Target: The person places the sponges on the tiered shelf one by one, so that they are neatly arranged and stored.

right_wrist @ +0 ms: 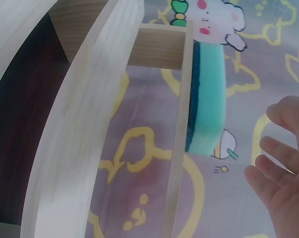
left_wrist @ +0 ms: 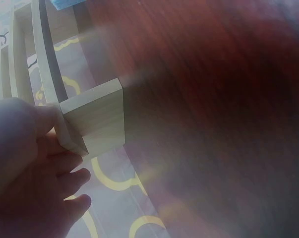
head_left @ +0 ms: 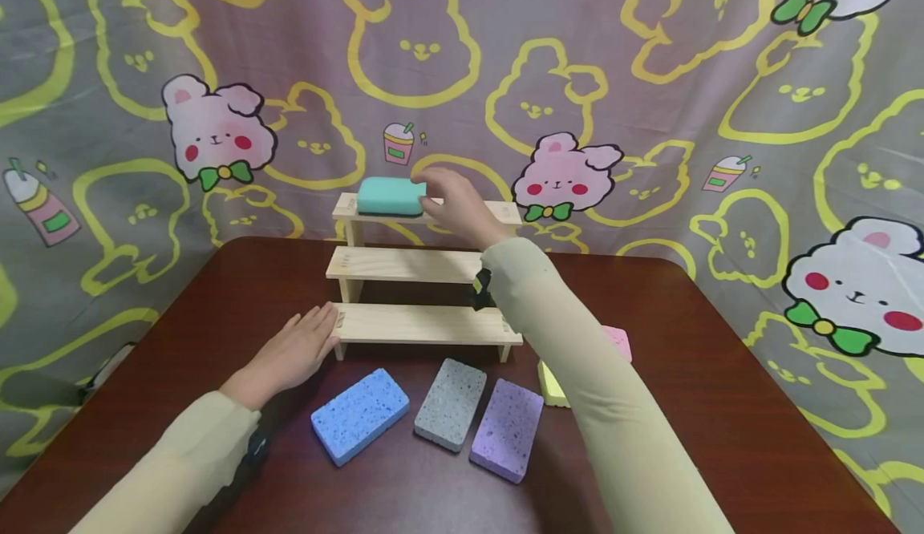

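A turquoise sponge with a dark underside lies on the left part of the top step of a three-step wooden stand. My right hand is at the sponge's right end in the head view. In the right wrist view, a gap separates the loosely bent fingers from the sponge, and they hold nothing. At the stand's lowest step, my left hand rests against the left end. Its fingers reach past the corner of the board in the left wrist view.
Blue, grey and purple sponges lie on the dark table before the stand. Yellow and pink pieces are partly hidden by my right sleeve. A patterned curtain hangs behind the stand.
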`<control>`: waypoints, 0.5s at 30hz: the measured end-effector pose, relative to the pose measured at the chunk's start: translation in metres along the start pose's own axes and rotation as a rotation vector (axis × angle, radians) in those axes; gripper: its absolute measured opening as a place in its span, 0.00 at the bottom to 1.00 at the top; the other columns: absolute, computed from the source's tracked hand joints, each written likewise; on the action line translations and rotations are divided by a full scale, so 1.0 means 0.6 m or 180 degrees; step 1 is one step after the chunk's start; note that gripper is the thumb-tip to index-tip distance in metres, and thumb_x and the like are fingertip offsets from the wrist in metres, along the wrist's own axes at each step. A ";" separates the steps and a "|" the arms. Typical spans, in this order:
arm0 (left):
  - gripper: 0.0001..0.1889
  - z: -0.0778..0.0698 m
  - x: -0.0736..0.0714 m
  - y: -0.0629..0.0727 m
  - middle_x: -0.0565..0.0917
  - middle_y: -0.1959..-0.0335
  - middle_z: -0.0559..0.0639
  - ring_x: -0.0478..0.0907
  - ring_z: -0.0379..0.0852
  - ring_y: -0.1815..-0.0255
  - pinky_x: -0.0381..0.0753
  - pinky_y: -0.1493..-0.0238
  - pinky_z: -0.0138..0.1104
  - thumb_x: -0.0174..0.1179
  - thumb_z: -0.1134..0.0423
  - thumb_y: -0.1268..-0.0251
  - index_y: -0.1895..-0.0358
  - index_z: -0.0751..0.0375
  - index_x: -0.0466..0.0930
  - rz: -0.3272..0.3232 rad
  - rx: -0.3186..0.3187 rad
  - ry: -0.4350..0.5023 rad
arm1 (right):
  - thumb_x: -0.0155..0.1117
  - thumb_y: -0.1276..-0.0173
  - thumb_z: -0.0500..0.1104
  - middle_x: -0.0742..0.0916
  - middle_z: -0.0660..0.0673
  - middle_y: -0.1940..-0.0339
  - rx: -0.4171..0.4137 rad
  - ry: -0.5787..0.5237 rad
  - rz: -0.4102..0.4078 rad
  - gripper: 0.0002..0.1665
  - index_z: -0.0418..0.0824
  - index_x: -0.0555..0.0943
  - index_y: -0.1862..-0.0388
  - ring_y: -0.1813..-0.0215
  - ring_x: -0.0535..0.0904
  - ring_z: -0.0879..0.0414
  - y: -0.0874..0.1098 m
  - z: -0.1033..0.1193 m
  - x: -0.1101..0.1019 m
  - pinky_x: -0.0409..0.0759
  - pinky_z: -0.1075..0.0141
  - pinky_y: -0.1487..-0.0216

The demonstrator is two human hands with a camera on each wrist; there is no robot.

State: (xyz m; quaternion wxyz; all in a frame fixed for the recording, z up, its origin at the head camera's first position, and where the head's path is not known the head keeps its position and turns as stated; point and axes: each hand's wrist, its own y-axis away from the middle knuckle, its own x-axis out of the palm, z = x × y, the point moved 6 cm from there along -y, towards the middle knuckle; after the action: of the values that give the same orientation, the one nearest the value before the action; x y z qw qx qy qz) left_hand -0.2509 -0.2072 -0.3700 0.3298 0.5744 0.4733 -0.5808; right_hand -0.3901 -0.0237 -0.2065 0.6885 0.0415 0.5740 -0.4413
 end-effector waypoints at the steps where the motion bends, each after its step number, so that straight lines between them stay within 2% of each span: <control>1: 0.26 0.000 0.000 0.000 0.61 0.36 0.72 0.58 0.67 0.36 0.56 0.39 0.55 0.46 0.62 0.30 0.37 0.80 0.59 0.0004 -0.0004 0.0006 | 0.57 0.34 0.37 0.77 0.44 0.43 0.0011 -0.0048 -0.0028 0.20 0.36 0.75 0.42 0.42 0.71 0.52 0.005 -0.002 -0.004 0.66 0.66 0.42; 3: 0.26 0.000 0.001 0.001 0.61 0.36 0.72 0.58 0.67 0.36 0.56 0.38 0.55 0.47 0.62 0.30 0.37 0.80 0.59 0.0005 -0.0007 0.0001 | 0.58 0.33 0.38 0.77 0.45 0.42 0.0055 -0.0107 -0.0069 0.21 0.38 0.74 0.42 0.40 0.69 0.53 0.016 -0.006 -0.012 0.65 0.66 0.40; 9: 0.26 0.000 0.000 0.001 0.62 0.37 0.73 0.58 0.67 0.36 0.56 0.39 0.56 0.47 0.62 0.30 0.38 0.81 0.59 -0.0029 0.0024 -0.0006 | 0.57 0.33 0.40 0.77 0.49 0.43 0.0172 -0.0347 -0.0135 0.20 0.42 0.75 0.42 0.42 0.71 0.56 0.044 -0.023 -0.032 0.67 0.66 0.43; 15: 0.25 -0.001 0.000 0.002 0.63 0.38 0.74 0.59 0.68 0.37 0.57 0.40 0.56 0.48 0.63 0.31 0.39 0.82 0.61 -0.0084 0.0071 -0.0014 | 0.57 0.33 0.39 0.77 0.46 0.43 0.0142 -0.0315 -0.0147 0.19 0.41 0.74 0.42 0.41 0.70 0.54 0.071 -0.034 -0.045 0.66 0.64 0.42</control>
State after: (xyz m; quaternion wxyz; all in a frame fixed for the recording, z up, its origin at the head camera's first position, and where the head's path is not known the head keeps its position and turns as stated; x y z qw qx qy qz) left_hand -0.2498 -0.2070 -0.3700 0.3167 0.5705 0.4736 -0.5915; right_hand -0.3761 0.0290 -0.2104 0.7046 0.0217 0.5301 -0.4713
